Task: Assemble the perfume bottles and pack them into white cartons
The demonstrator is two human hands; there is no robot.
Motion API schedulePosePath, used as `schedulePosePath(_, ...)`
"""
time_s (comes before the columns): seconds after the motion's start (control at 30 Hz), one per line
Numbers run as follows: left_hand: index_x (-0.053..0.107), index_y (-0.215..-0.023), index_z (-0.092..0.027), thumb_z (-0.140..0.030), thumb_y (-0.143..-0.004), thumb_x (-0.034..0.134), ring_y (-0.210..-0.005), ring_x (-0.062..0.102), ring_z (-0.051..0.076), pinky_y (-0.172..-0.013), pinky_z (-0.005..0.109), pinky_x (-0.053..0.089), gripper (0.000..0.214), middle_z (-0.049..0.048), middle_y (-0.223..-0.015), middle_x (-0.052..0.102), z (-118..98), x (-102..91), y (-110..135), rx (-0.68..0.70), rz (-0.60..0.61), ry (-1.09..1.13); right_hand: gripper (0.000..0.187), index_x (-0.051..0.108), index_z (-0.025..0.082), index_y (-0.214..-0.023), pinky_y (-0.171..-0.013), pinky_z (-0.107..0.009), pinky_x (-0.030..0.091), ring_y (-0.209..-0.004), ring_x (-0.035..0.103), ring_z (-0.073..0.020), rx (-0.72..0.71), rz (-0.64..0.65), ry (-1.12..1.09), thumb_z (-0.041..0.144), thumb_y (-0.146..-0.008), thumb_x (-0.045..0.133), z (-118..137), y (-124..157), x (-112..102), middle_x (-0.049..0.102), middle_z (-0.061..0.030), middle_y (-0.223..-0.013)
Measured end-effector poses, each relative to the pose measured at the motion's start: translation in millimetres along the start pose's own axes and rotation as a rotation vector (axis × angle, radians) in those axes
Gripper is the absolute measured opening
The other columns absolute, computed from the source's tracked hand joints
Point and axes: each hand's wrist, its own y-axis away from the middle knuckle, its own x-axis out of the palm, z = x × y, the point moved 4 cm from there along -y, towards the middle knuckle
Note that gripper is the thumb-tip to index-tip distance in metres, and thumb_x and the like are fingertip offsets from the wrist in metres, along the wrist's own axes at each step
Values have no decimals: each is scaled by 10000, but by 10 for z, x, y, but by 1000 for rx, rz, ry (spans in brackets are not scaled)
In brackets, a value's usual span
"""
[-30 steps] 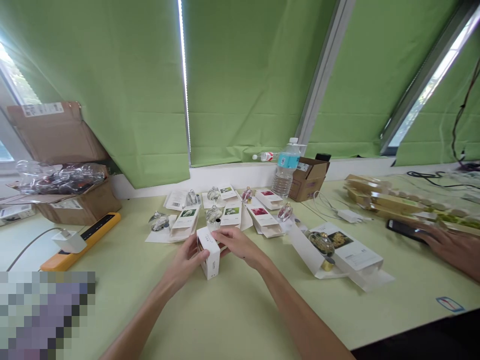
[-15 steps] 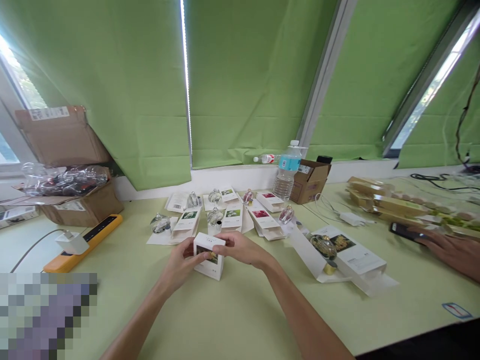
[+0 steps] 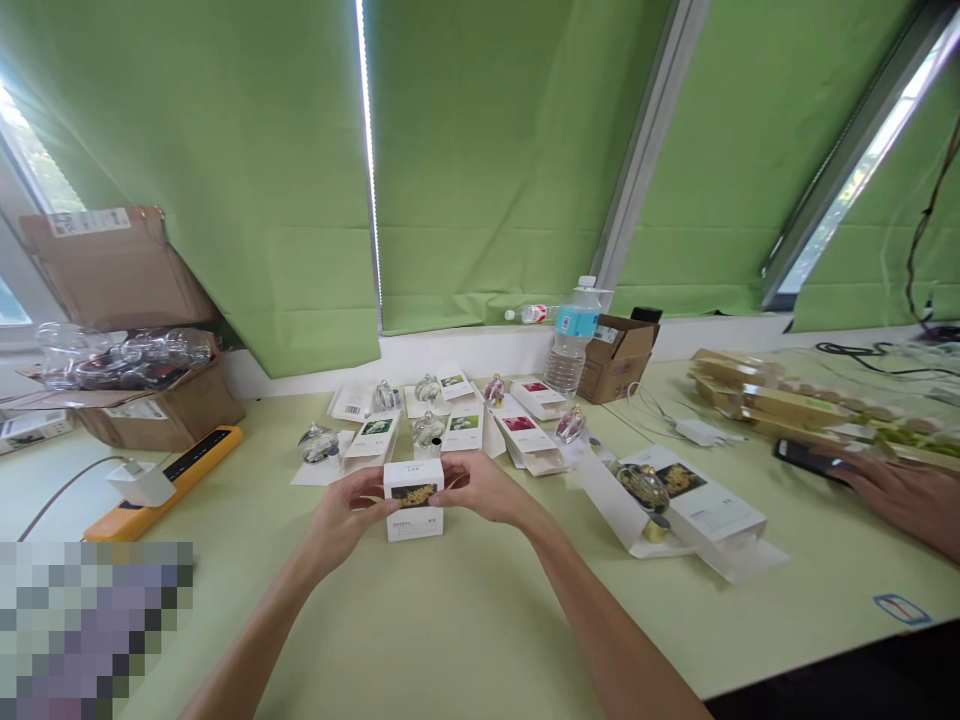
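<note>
Between my two hands is a small white carton (image 3: 414, 520) with a picture of yellow flowers on its front. It is upright, at the table. My left hand (image 3: 349, 510) grips its left side, fingers partly behind it. On the other side my right hand (image 3: 476, 487) holds the right edge, thumb on the front. Just beyond, several opened white cartons (image 3: 463, 430) lie with glass bottles (image 3: 428, 428) beside them. To the right, a larger-looking opened carton (image 3: 712, 510) with the same yellow picture lies next to a round glass bottle (image 3: 643, 487) with a gold cap.
A cardboard box (image 3: 169, 400) with clear plastic packaging and an orange power strip (image 3: 165, 485) are at left. A water bottle (image 3: 574, 340) stands behind the cartons near a small brown box (image 3: 619, 358). At right, another person's hand (image 3: 892, 490) touches a dark phone (image 3: 810, 462).
The white carton has turned so that its picture side faces me squarely. Both hands still hold it, and my right hand has shifted slightly along its edge.
</note>
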Motion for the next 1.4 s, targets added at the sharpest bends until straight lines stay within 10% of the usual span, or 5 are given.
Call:
schedulePosePath(1.07,646,-1106,-224,-493,-805,581,-986,630,241,-827,345,508,409,80,-1127,673,52,-41,-12,-49,23,46,398,656,166,-1001,-769,-316,496,-896,626,-219,27,-6,64,490,-769,655,-63,-17,22,690,-71,-992)
schedulePosePath(1.27,614,-689,-177,-551,-796,533,-593,592,159,-535,253,452,398,38,-688,654,189,-123,-23,-176,-150,-14,554,637,143,-876,-614,-246,487,-729,645,-160,148,-176,183,553,-941,271,-177,-43,-142,696,-89,-877)
schedulePosePath(1.4,430,-499,-200,-460,-759,578,-395,349,88,-405,211,247,397,-54,-435,414,290,-132,-9,-196,-193,-104,481,592,156,-567,-480,-250,395,-443,533,-137,259,-148,376,442,-903,402,-402,-37,-158,609,-45,-505)
